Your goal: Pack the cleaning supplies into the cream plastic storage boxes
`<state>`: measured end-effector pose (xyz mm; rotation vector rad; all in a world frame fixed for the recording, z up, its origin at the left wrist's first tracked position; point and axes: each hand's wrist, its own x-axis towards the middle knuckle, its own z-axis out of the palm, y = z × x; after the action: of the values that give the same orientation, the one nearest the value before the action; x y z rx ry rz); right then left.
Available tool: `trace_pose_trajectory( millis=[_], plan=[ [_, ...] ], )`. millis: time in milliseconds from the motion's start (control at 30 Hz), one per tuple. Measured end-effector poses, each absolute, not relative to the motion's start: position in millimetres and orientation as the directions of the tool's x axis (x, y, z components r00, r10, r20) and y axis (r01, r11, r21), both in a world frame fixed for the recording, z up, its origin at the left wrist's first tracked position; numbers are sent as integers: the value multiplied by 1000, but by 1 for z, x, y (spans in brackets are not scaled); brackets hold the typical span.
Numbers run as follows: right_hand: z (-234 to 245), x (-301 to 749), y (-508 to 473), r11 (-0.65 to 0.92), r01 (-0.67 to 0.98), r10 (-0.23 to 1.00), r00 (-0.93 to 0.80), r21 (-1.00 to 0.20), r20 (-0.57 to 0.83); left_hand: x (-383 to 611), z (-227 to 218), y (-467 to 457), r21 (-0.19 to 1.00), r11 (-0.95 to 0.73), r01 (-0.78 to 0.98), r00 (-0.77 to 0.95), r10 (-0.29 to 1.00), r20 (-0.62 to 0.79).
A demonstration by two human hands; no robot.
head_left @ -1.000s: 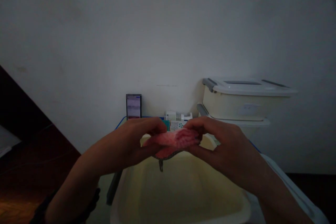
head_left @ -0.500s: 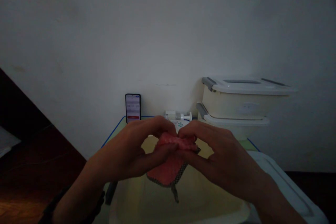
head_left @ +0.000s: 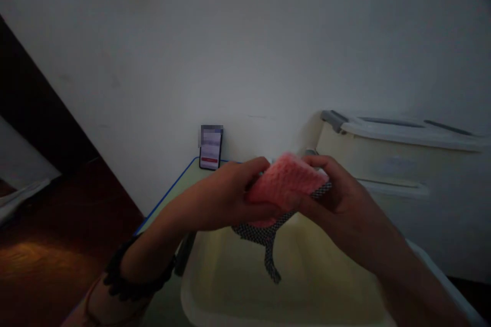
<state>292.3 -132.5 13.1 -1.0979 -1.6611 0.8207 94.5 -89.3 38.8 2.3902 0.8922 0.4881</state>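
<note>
A pink textured cleaning cloth (head_left: pixel 286 179) with a black-and-white checked border is held up between both hands. My left hand (head_left: pixel 230 196) grips its left side, thumb across the front. On the right side, my right hand (head_left: pixel 333 194) pinches it, thumb in front and fingers behind. The cloth is folded, and a checked hanging loop dangles from its lower edge. Directly below is a cream plastic tub (head_left: pixel 190 296), and the cloth hangs above it without touching its floor. The fingers behind the cloth are partly hidden.
A phone (head_left: pixel 210 150) leans upright against the wall at the back of a green table (head_left: pixel 169 209) with blue edging. To the right stand stacked lidded storage boxes (head_left: pixel 387 156). A dark object (head_left: pixel 185 255) lies beside the tub's left side.
The cloth, bunched between my fingertips before, is now more spread and raised, its pink face showing. My hands have moved up and right in view. The whole view has shifted and tilted.
</note>
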Motion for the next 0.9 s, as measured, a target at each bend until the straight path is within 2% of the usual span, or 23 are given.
trace_pose_trajectory(
  millis=[133, 167, 300, 367, 433, 500, 600, 667, 700, 800, 900],
  plan=[
    [8, 296, -127, 320, 389, 945, -195, -864, 262, 76, 34, -72, 654, -630, 420, 817, 576, 31],
    [7, 296, -126, 301, 414, 946, -242, -859, 214, 69, 31, -65, 625, -629, 463, 807, 590, -4],
    [3, 284, -125, 249, 571, 911, -411, -783, -10, 49, 19, -43, 418, -550, 723, 623, 781, -50],
    [0, 274, -124, 248, 625, 883, -460, -740, -92, 50, 16, -38, 420, -530, 737, 625, 770, -125],
    [-6, 263, -122, 203, 633, 850, -492, -747, -186, 56, 13, -39, 439, -554, 708, 677, 710, -196],
    [-16, 253, -121, 85, 623, 816, -492, -778, -304, 63, 11, -41, 391, -590, 707, 690, 698, -194],
    [-37, 241, -119, -217, 555, 742, -441, -803, -505, 69, 6, -42, 358, -618, 700, 703, 684, -196],
    [-50, 235, -116, -384, 478, 698, -409, -790, -587, 69, 2, -40, 372, -631, 681, 722, 665, -192],
    [-54, 233, -113, -410, 461, 697, -399, -787, -596, 69, 1, -38, 376, -637, 673, 729, 657, -192],
    [-57, 235, -105, -269, 564, 718, -422, -780, -553, 65, 2, -36, 375, -651, 660, 740, 650, -173],
    [-49, 243, -103, -114, 754, 708, -395, -647, -585, 61, 7, -38, 367, -631, 684, 713, 685, -150]
  ],
)
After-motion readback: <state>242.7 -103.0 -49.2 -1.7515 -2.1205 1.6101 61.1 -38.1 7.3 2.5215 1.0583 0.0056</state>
